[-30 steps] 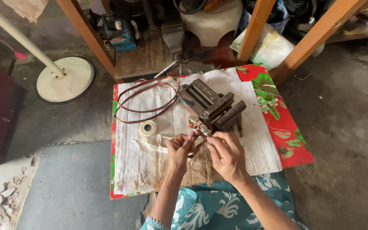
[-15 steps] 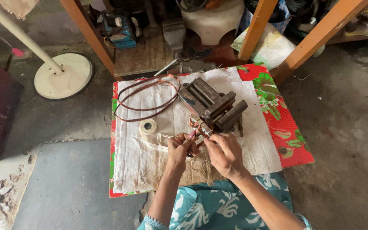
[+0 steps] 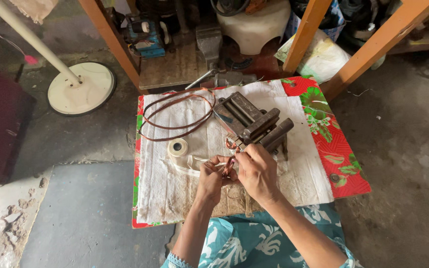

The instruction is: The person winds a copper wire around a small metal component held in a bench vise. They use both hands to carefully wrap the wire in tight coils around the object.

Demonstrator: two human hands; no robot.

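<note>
Both hands pinch small copper wire coil [image 3: 229,164] at board centre: left hand [image 3: 210,177] fingers closed on lower end, right hand [image 3: 257,171] closed on upper. Metal vise [image 3: 254,123] touching at 12 o'clock; tape roll [image 3: 177,147] at 10; large copper wire loop [image 3: 177,115] at 11, on white cloth [image 3: 165,183].

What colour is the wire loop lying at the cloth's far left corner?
Copper-brown, the wire loop on the white cloth; head view.

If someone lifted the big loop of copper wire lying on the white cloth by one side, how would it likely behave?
The copper wire loop would probably sag and bend rather than keep its oval, since its thin strands already spread unevenly. It looks light for its size. Lying flat on the white cloth, it seems unlikely to roll, though its strands might separate.
</note>
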